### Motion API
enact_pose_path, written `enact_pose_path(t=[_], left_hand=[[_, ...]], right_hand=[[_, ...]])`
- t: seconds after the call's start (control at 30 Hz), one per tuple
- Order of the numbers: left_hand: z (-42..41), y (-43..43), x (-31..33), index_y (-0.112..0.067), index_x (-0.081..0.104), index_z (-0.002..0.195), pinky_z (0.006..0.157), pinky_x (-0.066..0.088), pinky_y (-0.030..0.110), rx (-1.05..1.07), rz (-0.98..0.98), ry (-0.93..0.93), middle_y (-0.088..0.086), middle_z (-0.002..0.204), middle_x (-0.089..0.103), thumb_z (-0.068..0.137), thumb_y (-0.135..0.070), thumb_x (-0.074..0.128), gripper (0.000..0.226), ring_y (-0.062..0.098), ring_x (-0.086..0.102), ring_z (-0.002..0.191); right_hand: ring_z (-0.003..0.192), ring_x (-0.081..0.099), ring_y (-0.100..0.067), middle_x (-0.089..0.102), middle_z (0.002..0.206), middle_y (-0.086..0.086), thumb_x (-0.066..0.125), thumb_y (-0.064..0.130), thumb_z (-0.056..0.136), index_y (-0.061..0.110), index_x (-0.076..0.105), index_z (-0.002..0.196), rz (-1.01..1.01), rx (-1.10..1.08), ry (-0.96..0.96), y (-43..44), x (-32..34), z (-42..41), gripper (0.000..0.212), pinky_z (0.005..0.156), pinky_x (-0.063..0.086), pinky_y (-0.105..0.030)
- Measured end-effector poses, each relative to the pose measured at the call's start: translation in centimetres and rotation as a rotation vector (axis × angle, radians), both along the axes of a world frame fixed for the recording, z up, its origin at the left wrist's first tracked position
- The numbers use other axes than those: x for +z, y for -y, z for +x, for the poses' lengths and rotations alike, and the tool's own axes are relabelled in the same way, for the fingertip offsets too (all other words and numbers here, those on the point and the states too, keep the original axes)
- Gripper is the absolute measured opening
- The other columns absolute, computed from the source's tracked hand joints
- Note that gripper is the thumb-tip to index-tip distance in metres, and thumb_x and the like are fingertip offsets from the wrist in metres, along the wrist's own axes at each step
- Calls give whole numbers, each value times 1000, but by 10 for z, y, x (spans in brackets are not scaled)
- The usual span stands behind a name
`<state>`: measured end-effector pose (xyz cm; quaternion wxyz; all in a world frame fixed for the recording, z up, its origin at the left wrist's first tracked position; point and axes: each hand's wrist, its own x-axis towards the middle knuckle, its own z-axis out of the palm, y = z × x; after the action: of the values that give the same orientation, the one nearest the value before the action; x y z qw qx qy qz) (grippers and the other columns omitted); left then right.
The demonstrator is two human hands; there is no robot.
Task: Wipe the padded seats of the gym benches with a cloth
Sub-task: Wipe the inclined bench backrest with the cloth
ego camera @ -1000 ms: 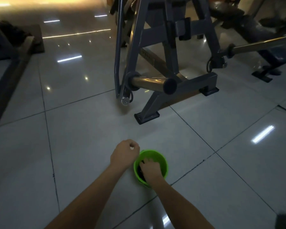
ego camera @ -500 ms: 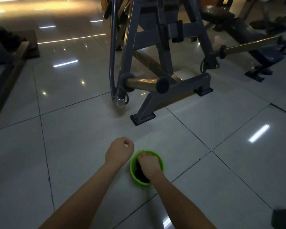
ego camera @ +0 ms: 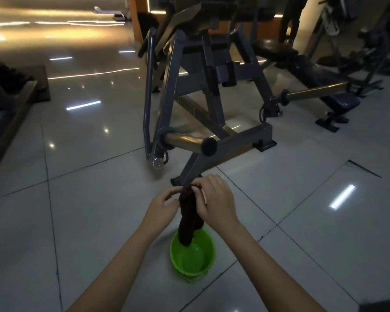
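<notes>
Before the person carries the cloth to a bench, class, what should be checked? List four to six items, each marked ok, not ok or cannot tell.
1. The cloth is held: ok, the right hand pinches its top.
2. The left hand grips it too: cannot tell; its fingers reach the cloth's top.
3. The cloth is clear of the green bucket: not ok, its lower end hangs in the bucket's mouth.
4. The cloth is wrung out: cannot tell.
5. The bucket stands upright on the floor: ok.
6. A padded seat is in view: ok, beyond the machine frame.
</notes>
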<state>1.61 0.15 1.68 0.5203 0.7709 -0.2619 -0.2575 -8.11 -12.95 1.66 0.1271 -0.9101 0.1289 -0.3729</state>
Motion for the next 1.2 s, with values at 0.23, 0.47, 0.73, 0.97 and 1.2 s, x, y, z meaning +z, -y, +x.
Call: enact_pose_path(t=[0.23, 0.47, 0.73, 0.97, 1.2], left_hand=[[5, 4, 149, -36, 68, 97, 76, 46, 10, 10, -215, 124, -10, 95, 72, 91, -25, 68, 12, -5, 64, 91], [31, -10, 350, -25, 67, 96, 65, 52, 19, 116, -394, 198, -8, 84, 71, 100, -29, 49, 18, 5, 68, 78], [71, -64, 560, -39, 55, 103, 70, 51, 18, 242, -310, 412, -18, 93, 66, 102, -39, 43, 13, -3, 63, 87], [93, -123, 742, -45, 57, 96, 67, 42, 7, 348, -295, 557, -22, 87, 66, 102, -33, 46, 18, -9, 61, 83], [125, -171, 850, -19, 66, 90, 68, 48, 37, 439, -259, 621, -2, 76, 66, 101, -36, 48, 27, 10, 62, 74]], right_hand=[[88, 57, -10, 64, 97, 3, 48, 19, 95, 14, 58, 105, 221, 134, 244, -6, 174, 29, 14, 78, 45, -22], [84, 62, -8, 61, 89, 5, 49, 17, 102, 15, 52, 104, 562, 244, 335, -15, 377, 81, 4, 69, 50, -26], [109, 59, 1, 65, 115, 10, 48, 23, 104, 21, 58, 128, 491, 401, 139, -35, 596, 114, 26, 93, 47, -19], [99, 59, 5, 66, 104, 18, 42, 42, 97, 29, 68, 107, 343, 536, -93, -91, 778, 140, 30, 86, 46, -21], [85, 64, -30, 69, 85, -14, 29, 48, 92, 7, 69, 83, 527, 616, -25, -144, 882, 168, 58, 81, 50, -53]])
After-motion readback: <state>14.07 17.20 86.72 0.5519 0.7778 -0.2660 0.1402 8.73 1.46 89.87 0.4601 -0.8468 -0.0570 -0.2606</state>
